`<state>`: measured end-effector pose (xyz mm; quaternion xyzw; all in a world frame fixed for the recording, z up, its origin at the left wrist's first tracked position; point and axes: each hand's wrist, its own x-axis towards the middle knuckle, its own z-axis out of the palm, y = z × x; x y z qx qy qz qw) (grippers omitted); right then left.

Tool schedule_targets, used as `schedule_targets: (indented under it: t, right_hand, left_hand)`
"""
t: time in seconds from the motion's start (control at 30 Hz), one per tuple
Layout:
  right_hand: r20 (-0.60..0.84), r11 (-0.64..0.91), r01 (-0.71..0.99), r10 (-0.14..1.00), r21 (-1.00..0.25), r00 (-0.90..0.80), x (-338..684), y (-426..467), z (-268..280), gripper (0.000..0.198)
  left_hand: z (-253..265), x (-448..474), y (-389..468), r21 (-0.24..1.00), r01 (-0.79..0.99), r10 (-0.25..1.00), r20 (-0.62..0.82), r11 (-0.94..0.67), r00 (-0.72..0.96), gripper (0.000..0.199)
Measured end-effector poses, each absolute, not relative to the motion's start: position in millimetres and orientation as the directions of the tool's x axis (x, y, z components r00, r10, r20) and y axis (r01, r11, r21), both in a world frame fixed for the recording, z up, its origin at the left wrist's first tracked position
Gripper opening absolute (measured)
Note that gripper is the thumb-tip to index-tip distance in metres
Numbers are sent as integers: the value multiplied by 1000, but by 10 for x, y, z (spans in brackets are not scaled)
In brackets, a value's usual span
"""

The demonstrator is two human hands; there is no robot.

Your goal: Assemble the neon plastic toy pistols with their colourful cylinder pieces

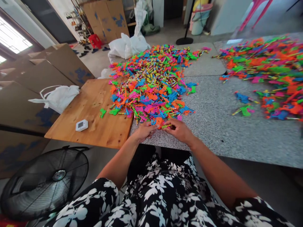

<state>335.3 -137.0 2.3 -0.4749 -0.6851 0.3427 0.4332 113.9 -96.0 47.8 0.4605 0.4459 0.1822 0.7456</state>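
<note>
An orange toy [159,121] sits pinched between both hands at the pile's [151,85] near edge, the left hand [145,130] curled on it, the right hand [180,130] loosely closed, fingertips on a yellow-green stick [167,126].

Granite table [220,126], wooden board [94,110], cardboard sheets [35,82] left, black fan [44,179] on floor.
</note>
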Motion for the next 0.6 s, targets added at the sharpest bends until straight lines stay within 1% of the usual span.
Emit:
schedule_targets:
  t: [0.1, 0.27, 0.37, 0.47, 0.53, 0.6]
  right_hand:
    - [315, 336, 375, 942, -864, -117, 3333, -1428, 3, 14]
    - [345, 332, 373, 938, -867, -34, 3276, -1495, -23, 13]
    - [304, 287, 317, 953, -904, 4, 3264, -1528, -46, 14]
    - [205, 200, 216, 979, -956, 3, 3296, -1550, -74, 19]
    - [159, 162, 194, 987, -967, -29, 3338, -1562, -84, 20]
    - [175, 187, 242, 982, -952, -73, 3375, -1578, -82, 17]
  left_hand:
    - [466, 1182, -951, 851, 150, 683, -498, 503, 534, 49]
    - [501, 1232, -915, 876, 229, 717, -480, 425, 505, 47]
    - [490, 1237, -921, 851, 192, 663, -505, 488, 553, 47]
    - [448, 1235, -938, 813, 171, 604, -537, 556, 589, 48]
    - [426, 1241, -948, 821, 195, 604, -535, 537, 590, 49]
    - [420, 1256, -957, 855, 238, 635, -505, 461, 584, 50]
